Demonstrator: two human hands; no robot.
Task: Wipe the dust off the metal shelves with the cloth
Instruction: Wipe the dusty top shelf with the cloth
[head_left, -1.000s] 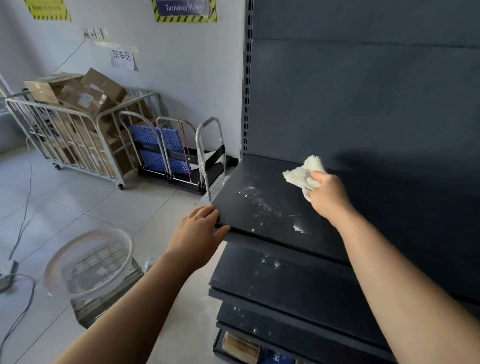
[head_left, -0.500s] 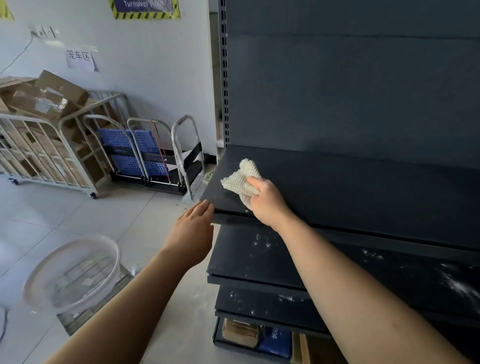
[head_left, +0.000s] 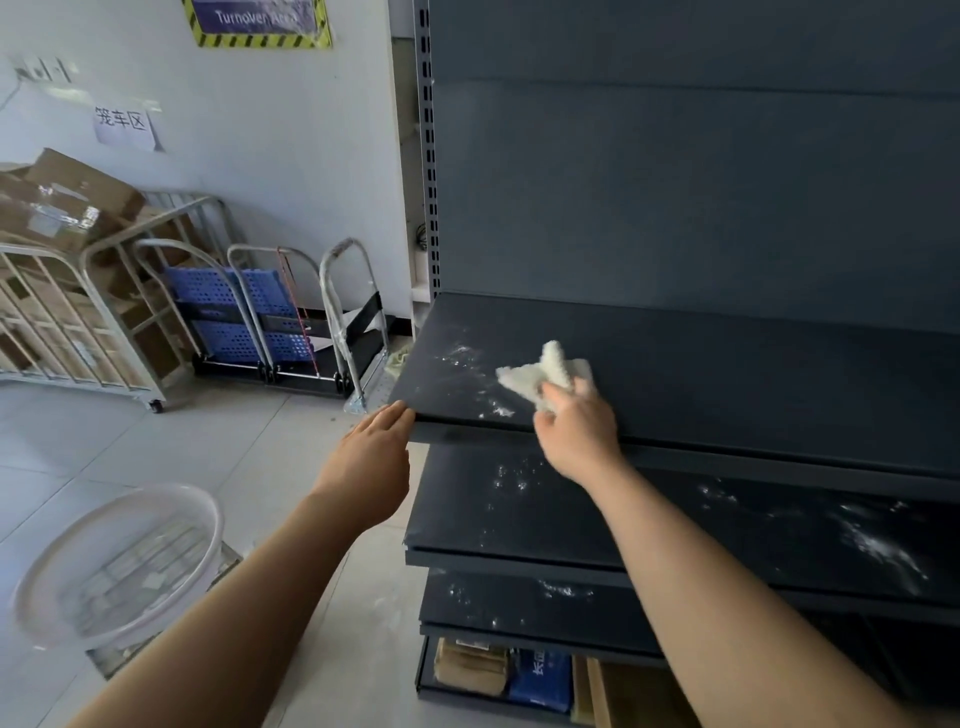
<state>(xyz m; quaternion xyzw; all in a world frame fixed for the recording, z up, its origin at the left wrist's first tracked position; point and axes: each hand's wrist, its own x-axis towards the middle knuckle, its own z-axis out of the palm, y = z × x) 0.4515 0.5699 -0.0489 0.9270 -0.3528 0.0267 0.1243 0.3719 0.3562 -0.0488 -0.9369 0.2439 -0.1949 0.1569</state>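
Both your forearms show bare right down to the bottom edge of the frame, and your left hand (head_left: 371, 460) and right hand (head_left: 579, 434) are bare as well.

Cloth (head_left: 545, 375) on top shelf (head_left: 727, 364), basket (head_left: 117, 566) left

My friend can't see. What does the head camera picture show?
The right hand grips a white cloth on the dusty top shelf, while the left hand touches its front corner. The lower shelves are dusty too, and a white basket stands on the floor.
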